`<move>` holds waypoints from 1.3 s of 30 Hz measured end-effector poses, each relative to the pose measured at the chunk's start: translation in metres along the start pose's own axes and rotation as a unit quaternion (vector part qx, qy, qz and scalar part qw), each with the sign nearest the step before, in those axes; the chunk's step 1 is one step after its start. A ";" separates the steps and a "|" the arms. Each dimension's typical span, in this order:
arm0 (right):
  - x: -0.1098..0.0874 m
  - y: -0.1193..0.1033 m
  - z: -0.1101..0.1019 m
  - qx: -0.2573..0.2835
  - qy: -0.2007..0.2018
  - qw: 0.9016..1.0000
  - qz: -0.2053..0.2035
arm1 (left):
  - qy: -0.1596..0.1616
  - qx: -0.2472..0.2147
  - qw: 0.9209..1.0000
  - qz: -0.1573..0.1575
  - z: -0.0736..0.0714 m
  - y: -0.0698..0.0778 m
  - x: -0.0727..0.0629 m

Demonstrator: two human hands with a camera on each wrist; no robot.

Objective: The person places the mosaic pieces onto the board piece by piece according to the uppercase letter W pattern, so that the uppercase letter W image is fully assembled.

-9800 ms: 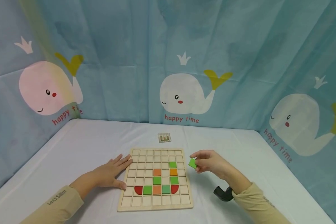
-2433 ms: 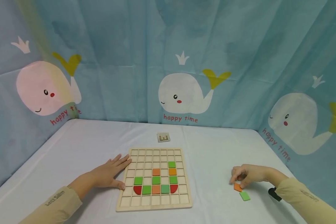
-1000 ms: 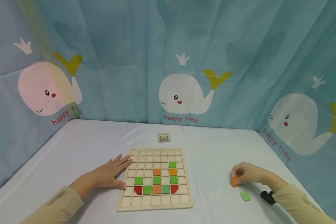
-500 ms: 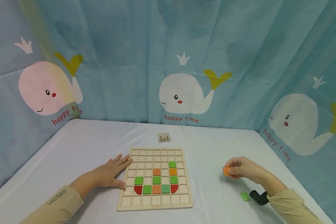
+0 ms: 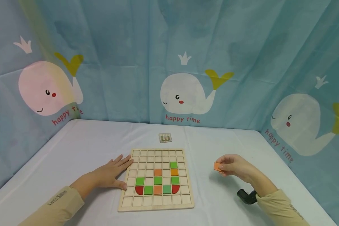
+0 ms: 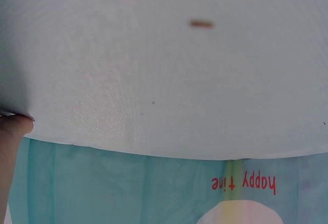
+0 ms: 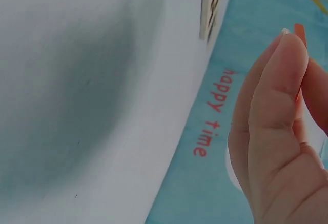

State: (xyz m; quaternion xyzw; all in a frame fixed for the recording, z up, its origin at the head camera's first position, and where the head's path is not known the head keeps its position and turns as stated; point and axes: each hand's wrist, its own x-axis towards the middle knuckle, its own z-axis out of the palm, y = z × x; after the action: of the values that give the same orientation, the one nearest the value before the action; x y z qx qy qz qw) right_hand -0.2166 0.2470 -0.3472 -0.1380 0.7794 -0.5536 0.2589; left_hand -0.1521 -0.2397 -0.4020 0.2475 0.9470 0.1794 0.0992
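A wooden grid board [image 5: 156, 208] lies on the table, with green, orange, teal and red pieces set in some of its squares. My left hand [image 5: 109, 174] rests with spread fingers along the board's left edge. In the left wrist view only a fingertip [image 6: 20, 124] shows, at the frame's left side. To the right of the board, my right hand [image 5: 234, 166] pinches an orange tile [image 5: 217, 166] between thumb and fingers, raised over the cloth. The right wrist view shows this tile [image 7: 299, 29] edge-on between the fingertips.
A small pattern card [image 5: 165, 137] with a grid lies beyond the board. White cloth [image 5: 101, 138] covers the table, and a blue whale-print curtain [image 5: 115, 78] hangs behind it. A black curved wrist device [image 5: 246, 197] sits under the right wrist.
A green tile has been set above the left red piece. The right hand has picked up the orange tile and carried it left. The loose green tile is now hidden; the left hand stays put.
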 end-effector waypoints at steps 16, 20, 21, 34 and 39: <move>0.015 -0.011 0.029 0.058 0.019 0.998 -0.022 | -0.010 -0.002 1.000 -0.006 -0.001 0.002 0.001; 0.022 -0.015 0.040 0.074 0.021 0.996 -0.033 | -0.012 -0.002 1.000 -0.010 -0.001 0.003 0.000; 0.024 -0.016 0.043 0.075 0.022 0.996 -0.035 | -0.011 -0.001 1.000 -0.010 -0.002 0.003 0.000; 0.040 -0.027 0.068 0.081 0.018 0.995 -0.047 | -0.009 -0.002 1.000 -0.008 -0.002 0.003 -0.001; 0.045 -0.029 0.077 0.069 0.012 0.996 -0.049 | -0.008 0.001 1.000 -0.009 -0.001 0.002 0.000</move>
State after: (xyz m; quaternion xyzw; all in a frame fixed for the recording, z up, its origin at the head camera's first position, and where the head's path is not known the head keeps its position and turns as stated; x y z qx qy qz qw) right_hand -0.2130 0.1535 -0.3508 -0.1509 0.7345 -0.6199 0.2309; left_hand -0.1517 -0.2382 -0.3999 0.2406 0.9484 0.1761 0.1077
